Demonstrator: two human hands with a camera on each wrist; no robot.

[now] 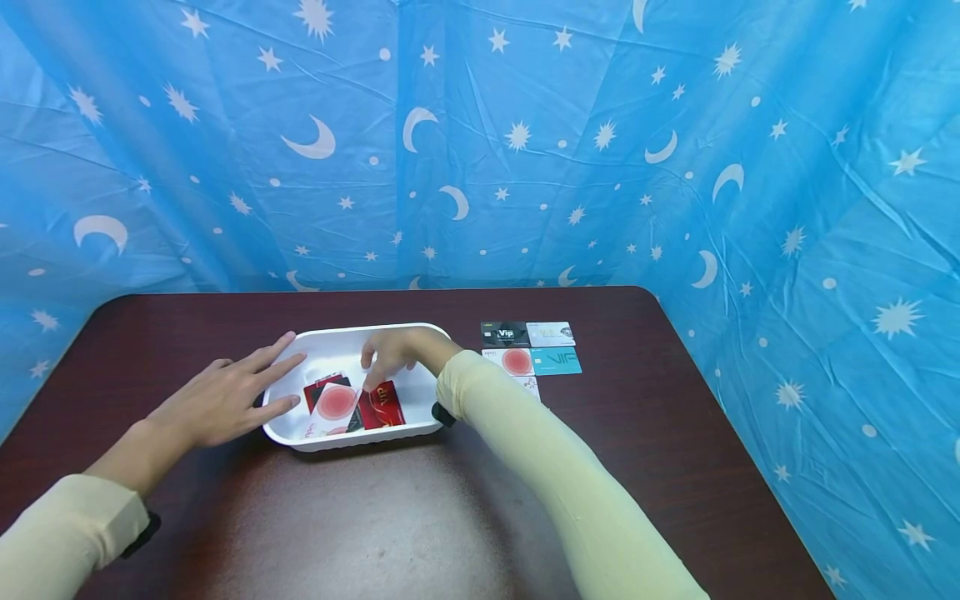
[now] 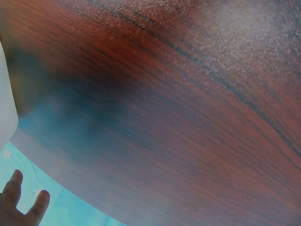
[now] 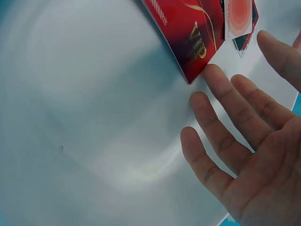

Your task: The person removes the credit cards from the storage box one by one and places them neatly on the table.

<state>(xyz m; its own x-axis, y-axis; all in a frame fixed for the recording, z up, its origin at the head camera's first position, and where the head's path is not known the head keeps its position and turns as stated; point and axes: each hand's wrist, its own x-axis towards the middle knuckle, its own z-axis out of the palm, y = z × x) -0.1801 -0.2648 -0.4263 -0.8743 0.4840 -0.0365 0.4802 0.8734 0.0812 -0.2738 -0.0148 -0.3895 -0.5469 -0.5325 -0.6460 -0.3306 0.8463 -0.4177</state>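
Observation:
A white plastic tray [image 1: 417,407] stands on the table with several cards in it. My right hand [image 1: 401,350] reaches into it, fingertips close to a red VIP card [image 1: 386,407]; the right wrist view shows the palm and loosely extended fingers at that card's corner, with nothing gripped. Left of the red card lies a white card with a pink circle [image 1: 335,404], on top of darker red and black cards [image 1: 321,386]. At the tray's left rim, my left hand [image 1: 225,400] spreads its fingers, holding nothing. Whether its fingertips touch the rim, I cannot tell.
To the tray's right, cards lie in rows: a black Vip card [image 1: 504,335], a silver-white card [image 1: 551,334], a white card with a red circle [image 1: 516,362], a teal card [image 1: 557,361]. My right sleeve partly covers another card [image 1: 530,385]. A blue curtain [image 1: 517,208] hangs behind the dark table [image 1: 360,525].

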